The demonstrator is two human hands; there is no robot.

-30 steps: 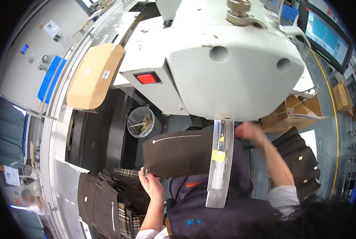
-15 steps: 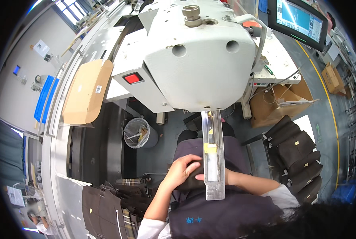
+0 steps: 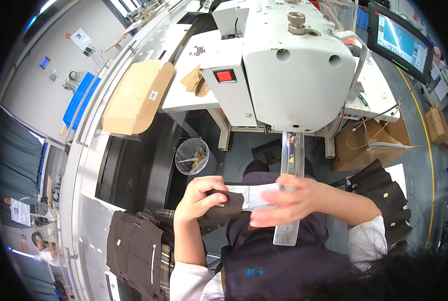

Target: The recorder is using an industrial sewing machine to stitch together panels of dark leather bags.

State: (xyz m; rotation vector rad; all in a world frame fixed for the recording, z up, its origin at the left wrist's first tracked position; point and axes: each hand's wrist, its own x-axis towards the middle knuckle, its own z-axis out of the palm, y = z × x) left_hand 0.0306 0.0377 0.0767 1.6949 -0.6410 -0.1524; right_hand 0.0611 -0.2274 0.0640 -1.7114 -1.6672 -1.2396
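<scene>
Head view: left hand (image 3: 198,199), just below centre of frame, pinches dark brown fabric piece (image 3: 230,205) between thumb and fingers. Piece hangs between both hands, pale part (image 3: 255,194) toward right. Right hand (image 3: 288,201), blurred, overlaps pale part and narrow machine arm (image 3: 287,234); cannot tell if fingers grip. White machine head (image 3: 294,80) fills upper centre; brown fabric stacks (image 3: 134,248) lie lower left and lower right.

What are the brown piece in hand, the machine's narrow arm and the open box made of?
Brown piece: probably cloth, matte and softly bending. Narrow arm: likely metal, from its grey shine; clear plastic is possible. Open box: matte tan cardboard, judging by its flaps.
</scene>
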